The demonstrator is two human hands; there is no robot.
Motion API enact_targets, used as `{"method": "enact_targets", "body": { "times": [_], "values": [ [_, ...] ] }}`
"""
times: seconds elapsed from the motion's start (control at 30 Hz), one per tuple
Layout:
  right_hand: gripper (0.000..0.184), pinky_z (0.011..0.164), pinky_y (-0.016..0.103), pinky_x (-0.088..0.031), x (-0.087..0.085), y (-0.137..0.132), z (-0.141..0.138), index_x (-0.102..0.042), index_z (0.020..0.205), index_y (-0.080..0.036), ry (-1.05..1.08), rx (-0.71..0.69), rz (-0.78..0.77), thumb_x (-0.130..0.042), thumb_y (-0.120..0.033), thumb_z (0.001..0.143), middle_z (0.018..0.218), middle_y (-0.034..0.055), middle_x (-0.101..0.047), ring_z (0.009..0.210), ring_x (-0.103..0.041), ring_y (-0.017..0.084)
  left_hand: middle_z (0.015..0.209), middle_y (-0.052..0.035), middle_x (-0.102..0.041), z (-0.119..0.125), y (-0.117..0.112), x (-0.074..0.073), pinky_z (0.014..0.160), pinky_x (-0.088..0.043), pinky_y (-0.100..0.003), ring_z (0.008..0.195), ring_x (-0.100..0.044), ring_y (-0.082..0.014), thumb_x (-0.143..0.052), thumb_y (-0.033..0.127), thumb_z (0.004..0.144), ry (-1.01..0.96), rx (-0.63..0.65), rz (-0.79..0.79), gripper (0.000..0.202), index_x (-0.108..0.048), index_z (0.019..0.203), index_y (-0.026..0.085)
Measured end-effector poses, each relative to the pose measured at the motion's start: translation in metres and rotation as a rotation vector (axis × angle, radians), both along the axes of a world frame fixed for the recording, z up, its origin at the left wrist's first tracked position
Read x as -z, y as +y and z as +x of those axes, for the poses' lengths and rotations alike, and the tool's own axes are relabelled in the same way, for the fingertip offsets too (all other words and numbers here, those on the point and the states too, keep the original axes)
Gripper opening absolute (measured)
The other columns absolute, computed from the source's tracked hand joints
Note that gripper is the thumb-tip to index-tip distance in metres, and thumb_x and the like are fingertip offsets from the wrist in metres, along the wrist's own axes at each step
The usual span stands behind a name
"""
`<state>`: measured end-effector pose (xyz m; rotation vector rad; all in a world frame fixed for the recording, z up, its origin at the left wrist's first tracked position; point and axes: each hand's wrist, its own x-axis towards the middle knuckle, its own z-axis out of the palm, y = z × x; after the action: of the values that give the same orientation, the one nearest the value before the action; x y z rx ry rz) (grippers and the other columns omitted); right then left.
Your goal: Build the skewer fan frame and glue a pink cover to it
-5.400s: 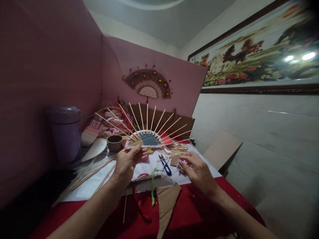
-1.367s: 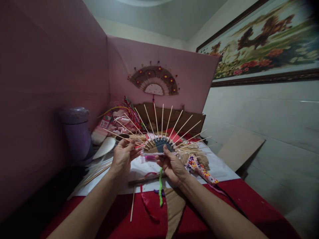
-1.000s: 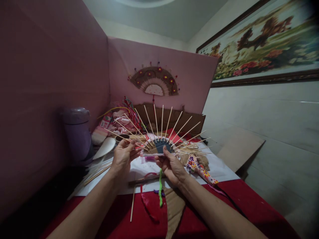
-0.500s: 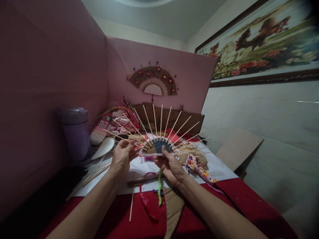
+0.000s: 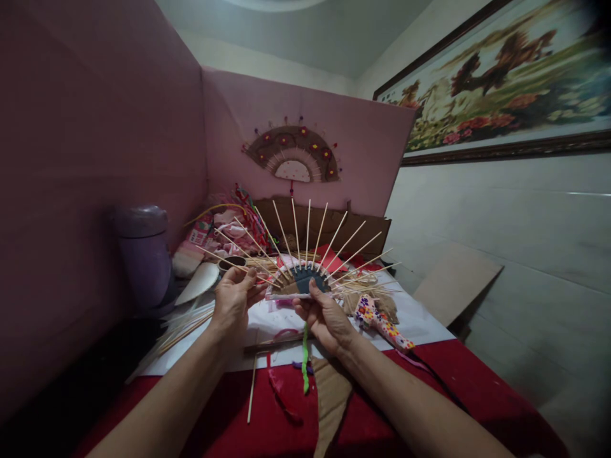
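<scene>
My right hand (image 5: 327, 318) grips a half-round cardboard fan base (image 5: 289, 286) by its straight lower edge, thumb pressed on the dark face. Several thin wooden sticks (image 5: 309, 229) fan outward from its curved edge. At the left end of the base, my left hand (image 5: 233, 299) is closed in a pinch on one of these sticks, the lowest on that side (image 5: 262, 278). The tips of its fingers partly hide the stick. Below the hands lie a bright green pipe cleaner (image 5: 305, 366), a loose stick (image 5: 252, 391) and a piece of cut cardboard (image 5: 329, 401).
A decorated fan (image 5: 293, 152) hangs on the pink board behind. To the left stands a purple container (image 5: 146, 261), beside a white curved piece (image 5: 198, 283). A flower-patterned glue gun (image 5: 382, 321) lies to the right on white paper over red cloth (image 5: 458, 381).
Almost nothing differs. Both hands keep their hold on the fan base and the stick, and the view has shifted very slightly.
</scene>
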<state>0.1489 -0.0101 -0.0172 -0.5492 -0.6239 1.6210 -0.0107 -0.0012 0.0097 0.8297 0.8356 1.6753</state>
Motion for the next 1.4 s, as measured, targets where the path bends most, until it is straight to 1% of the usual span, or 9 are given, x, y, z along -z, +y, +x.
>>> {"method": "enact_targets", "body": {
  "times": [0.3,0.47,0.57,0.67,0.77,0.9,1.03,1.4],
  "values": [
    [0.021,0.051,0.019,-0.054,-0.0008,0.0003,-0.0003,-0.057,0.063,-0.012,-0.008,-0.009,0.000,-0.067,-0.028,0.073,0.057,0.0055,-0.068,0.051,-0.064,0.012,0.067,-0.0025,-0.067,0.0008,0.0010,-0.0004,0.047,-0.051,-0.022,0.054,-0.065,-0.0144,-0.068,0.024,0.066,-0.006,0.000,-0.002,0.020,-0.050,0.070,0.017],
    [0.021,0.049,0.020,-0.055,-0.0008,-0.0001,-0.0006,-0.057,0.062,-0.013,0.001,-0.007,-0.003,-0.068,-0.028,0.072,0.058,0.0059,-0.068,0.051,-0.064,0.013,0.068,-0.0036,-0.067,0.0016,0.0012,-0.0002,0.046,-0.049,-0.021,0.052,-0.062,-0.0120,-0.073,0.030,0.060,0.023,0.034,-0.018,0.026,-0.054,0.068,0.015],
    [0.021,0.049,0.019,-0.054,-0.0009,0.0000,-0.0007,-0.057,0.063,-0.012,0.002,-0.005,0.002,-0.068,-0.027,0.072,0.057,0.0062,-0.068,0.051,-0.064,0.013,0.062,-0.0006,-0.065,0.0030,0.0005,0.0012,0.048,-0.049,-0.022,0.049,-0.059,-0.0102,-0.078,0.029,0.052,0.053,0.045,-0.007,0.031,-0.055,0.067,0.014],
    [0.020,0.049,0.019,-0.054,-0.0006,0.0005,-0.0005,-0.058,0.063,-0.012,0.005,-0.008,0.010,-0.069,-0.028,0.071,0.057,0.0058,-0.068,0.050,-0.064,0.013,0.053,0.0014,-0.061,0.0047,-0.0008,0.0020,0.046,-0.047,-0.021,0.045,-0.056,-0.0095,-0.079,0.028,0.049,0.080,0.043,-0.012,0.032,-0.055,0.064,0.013],
    [0.020,0.049,0.020,-0.054,-0.0006,0.0008,-0.0003,-0.058,0.063,-0.013,0.010,-0.011,0.009,-0.069,-0.028,0.071,0.056,0.0051,-0.068,0.050,-0.064,0.013,0.051,0.0016,-0.060,0.0062,-0.0020,0.0014,0.044,-0.046,-0.021,0.042,-0.055,-0.0092,-0.078,0.028,0.049,0.090,0.038,-0.014,0.031,-0.054,0.063,0.013],
    [0.020,0.049,0.019,-0.054,-0.0012,0.0007,-0.0003,-0.058,0.062,-0.013,0.021,-0.013,-0.002,-0.068,-0.027,0.072,0.056,0.0055,-0.068,0.051,-0.064,0.013,0.051,0.0024,-0.060,0.0074,-0.0027,0.0003,0.045,-0.047,-0.021,0.043,-0.055,-0.0090,-0.078,0.027,0.049,0.086,0.036,0.004,0.031,-0.053,0.064,0.014],
    [0.022,0.051,0.020,-0.055,-0.0010,0.0010,-0.0005,-0.058,0.060,-0.012,0.028,-0.008,0.003,-0.069,-0.028,0.070,0.056,0.0067,-0.068,0.052,-0.065,0.014,0.052,0.0027,-0.060,0.0077,-0.0024,0.0004,0.045,-0.048,-0.022,0.045,-0.054,-0.0084,-0.077,0.027,0.050,0.096,0.029,0.005,0.031,-0.054,0.064,0.013],
    [0.020,0.051,0.020,-0.055,0.0027,0.0036,0.0007,-0.058,0.065,-0.013,0.037,-0.013,0.014,-0.071,-0.027,0.069,0.059,0.0062,-0.069,0.051,-0.064,0.013,0.053,0.0030,-0.058,0.0078,-0.0016,0.0019,0.045,-0.047,-0.021,0.046,-0.054,-0.0087,-0.078,0.027,0.049,0.104,0.025,0.020,0.031,-0.054,0.064,0.013]
  ]
}}
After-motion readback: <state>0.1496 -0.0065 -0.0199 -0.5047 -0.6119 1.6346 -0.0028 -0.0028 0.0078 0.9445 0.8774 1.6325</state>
